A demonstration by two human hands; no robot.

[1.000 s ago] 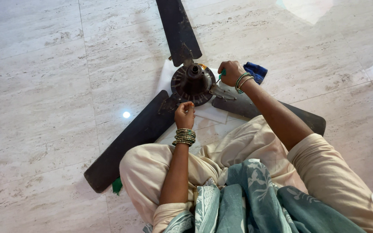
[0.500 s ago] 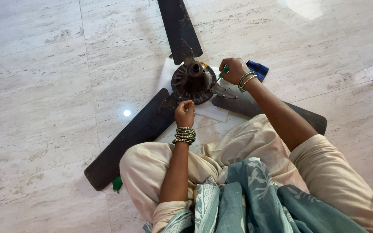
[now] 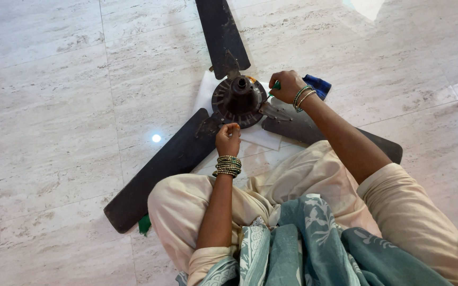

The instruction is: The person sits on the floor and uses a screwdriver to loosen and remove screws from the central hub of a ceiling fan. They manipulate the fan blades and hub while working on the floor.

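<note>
Our left hand [image 3: 228, 139] is curled in a fist, grip pressed together, touching the fan [image 3: 238, 100] hub | our right hand [image 3: 287, 86] pinches a green-handled tool [image 3: 274, 87] at the hub's side | all three flat dark blades are on, so work looks early | hub round, rusty metal | floor [image 3: 54, 106] smooth, pale stone.

The fan hub [image 3: 238, 101] is dull, rusty metal, its blades [image 3: 172, 160] matt and grimy (dusty-looking); the floor [image 3: 54, 106] is glossy polished stone.
</note>
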